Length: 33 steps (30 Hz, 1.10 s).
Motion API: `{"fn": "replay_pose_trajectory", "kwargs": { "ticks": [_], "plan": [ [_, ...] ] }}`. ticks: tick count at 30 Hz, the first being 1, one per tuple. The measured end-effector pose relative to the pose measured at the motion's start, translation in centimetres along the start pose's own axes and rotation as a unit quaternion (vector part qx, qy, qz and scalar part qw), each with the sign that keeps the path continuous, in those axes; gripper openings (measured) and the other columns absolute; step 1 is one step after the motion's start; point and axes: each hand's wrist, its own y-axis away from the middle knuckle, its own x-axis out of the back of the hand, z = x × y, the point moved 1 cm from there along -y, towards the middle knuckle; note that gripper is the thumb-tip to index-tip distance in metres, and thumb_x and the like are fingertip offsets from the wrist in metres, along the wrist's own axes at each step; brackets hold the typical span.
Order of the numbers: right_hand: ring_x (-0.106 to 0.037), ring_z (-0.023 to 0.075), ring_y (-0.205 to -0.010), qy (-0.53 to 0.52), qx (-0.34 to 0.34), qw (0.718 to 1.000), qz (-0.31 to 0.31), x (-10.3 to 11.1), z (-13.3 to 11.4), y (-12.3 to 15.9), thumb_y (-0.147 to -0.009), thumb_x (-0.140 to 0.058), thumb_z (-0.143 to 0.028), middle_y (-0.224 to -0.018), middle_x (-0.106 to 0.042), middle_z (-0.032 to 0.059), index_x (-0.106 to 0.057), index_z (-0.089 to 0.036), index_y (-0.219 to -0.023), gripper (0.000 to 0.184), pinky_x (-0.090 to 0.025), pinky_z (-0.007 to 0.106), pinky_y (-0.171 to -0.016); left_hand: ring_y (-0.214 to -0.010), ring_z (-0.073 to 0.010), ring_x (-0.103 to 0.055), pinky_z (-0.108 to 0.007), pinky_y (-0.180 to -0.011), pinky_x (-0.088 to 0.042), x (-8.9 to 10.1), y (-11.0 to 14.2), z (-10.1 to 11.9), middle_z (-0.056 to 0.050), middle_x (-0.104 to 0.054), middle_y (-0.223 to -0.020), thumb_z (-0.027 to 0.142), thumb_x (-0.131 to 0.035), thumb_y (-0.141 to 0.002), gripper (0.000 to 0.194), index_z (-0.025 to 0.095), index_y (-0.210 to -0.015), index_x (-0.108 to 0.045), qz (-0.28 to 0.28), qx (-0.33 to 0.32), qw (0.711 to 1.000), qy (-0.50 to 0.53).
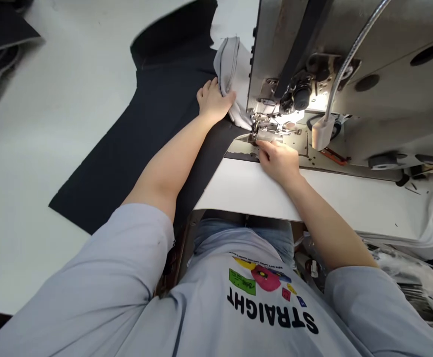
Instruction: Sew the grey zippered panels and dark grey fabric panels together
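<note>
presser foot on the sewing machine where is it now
In the head view, the presser foot sits just beyond the person's right hand, with the pale grey fabric and left hand to its left.

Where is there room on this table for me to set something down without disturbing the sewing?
White tabletop shows left of the dark fabric panel, below the stacked dark pieces, and right of the right hand, below the sewing machine. The presser foot is crowded, with the left hand on the grey fabric beside it.
</note>
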Motion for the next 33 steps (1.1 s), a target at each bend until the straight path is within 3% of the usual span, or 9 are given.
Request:
{"fn": "replay_pose_trajectory", "kwargs": {
  "ticks": [3,6,10,15,21,24,28,31,33],
  "plan": [
    [-0.062,0.0220,-0.088,-0.009,-0.004,1.000,0.004,0.0,0.1,0.1,-0.095,-0.041,-0.025,-0.098,-0.073,0.0082,-0.071,-0.023,-0.123,0.041,-0.033,0.030,-0.065,-0.135,-0.0418,-0.044,-0.063,-0.114,-0.029,-0.8,-0.4,0.5,-0.015,-0.064,-0.123,0.033,-0.060,-0.085,0.032,0.018,-0.113,-0.062,0.005,-0.052,0.998,0.034],
    [-0.062,0.0220,-0.086,-0.021,0.006,1.000,0.019,0.1,0.2,0.3,-0.094,-0.042,-0.024,-0.096,-0.072,0.0088,-0.073,-0.023,-0.119,0.040,-0.033,0.030,-0.064,-0.112,-0.0355,-0.061,-0.052,-0.104,-0.043,1.2,2.2,1.7,-0.014,-0.069,-0.102,0.033,-0.052,-0.091,0.019,0.017,-0.094,-0.063,-0.021,-0.071,0.997,0.037],
    [-0.062,0.0226,-0.085,-0.026,0.024,0.999,0.041,0.1,0.6,0.7,-0.093,-0.041,-0.025,-0.093,-0.072,0.0089,-0.074,-0.022,-0.116,0.040,-0.035,0.030,-0.063,-0.091,-0.0312,-0.068,-0.044,-0.091,-0.052,7.3,9.3,0.8,-0.012,-0.067,-0.083,0.045,-0.044,-0.096,0.035,0.017,-0.081,-0.059,-0.052,-0.043,0.997,0.031],
    [-0.062,0.0244,-0.082,-0.002,0.051,0.997,0.052,-0.3,0.8,0.8,-0.092,-0.044,-0.029,-0.085,-0.070,0.0093,-0.075,-0.021,-0.117,0.040,-0.034,0.031,-0.063,-0.102,-0.0290,-0.066,-0.039,-0.092,-0.055,16.5,18.9,-2.3,-0.013,-0.071,-0.103,0.055,-0.046,-0.094,0.046,0.013,-0.102,-0.064,-0.037,-0.008,0.997,0.068],
    [-0.060,0.0232,-0.076,-0.016,0.123,0.992,0.008,-0.7,-1.7,0.1,-0.096,-0.039,-0.031,-0.080,-0.069,0.0090,-0.075,-0.021,-0.117,0.043,-0.034,0.032,-0.062,-0.081,-0.0235,-0.067,-0.036,-0.079,-0.058,23.6,21.1,-0.9,-0.006,-0.069,-0.087,0.051,-0.047,-0.096,0.042,0.015,-0.090,-0.067,-0.078,0.004,0.996,0.047],
    [-0.060,0.0228,-0.077,-0.052,0.161,0.986,-0.010,-0.6,-2.5,0.1,-0.096,-0.039,-0.031,-0.084,-0.069,0.0093,-0.074,-0.022,-0.118,0.042,-0.041,0.033,-0.066,-0.100,-0.0277,-0.068,-0.042,-0.092,-0.056,23.2,20.0,0.6,-0.013,-0.071,-0.108,0.056,-0.032,-0.102,0.056,0.014,-0.103,-0.070,-0.125,-0.106,0.982,0.095],
    [-0.063,0.0262,-0.099,-0.171,0.170,0.969,0.049,-0.2,-3.7,-0.5,-0.098,-0.037,-0.035,-0.109,-0.066,0.0139,-0.064,-0.021,-0.133,0.047,-0.050,0.040,-0.082,-0.133,-0.0356,-0.053,-0.054,-0.114,-0.039,18.1,20.0,2.4,-0.020,-0.057,-0.142,0.052,-0.046,-0.098,0.050,0.016,-0.124,-0.068,-0.270,-0.307,0.912,-0.022],
    [-0.050,0.0321,-0.130,-0.192,0.237,0.952,0.036,-0.1,-5.6,-1.4,-0.098,-0.039,-0.039,-0.139,-0.056,0.0158,-0.059,-0.024,-0.139,0.048,-0.044,0.052,-0.103,-0.135,-0.0339,-0.052,-0.054,-0.117,-0.035,15.2,20.6,2.8,-0.018,-0.056,-0.144,0.044,-0.058,-0.094,0.043,0.020,-0.127,-0.067,-0.303,-0.359,0.879,-0.079],
    [-0.042,0.0343,-0.138,-0.169,0.271,0.948,0.002,-0.2,-6.4,-1.1,-0.099,-0.040,-0.038,-0.143,-0.054,0.0149,-0.063,-0.024,-0.134,0.045,-0.039,0.057,-0.108,-0.133,-0.0294,-0.054,-0.051,-0.118,-0.035,15.1,20.8,2.4,-0.013,-0.059,-0.142,0.039,-0.055,-0.097,0.037,0.022,-0.127,-0.068,-0.302,-0.367,0.877,-0.069]
  ]
}}
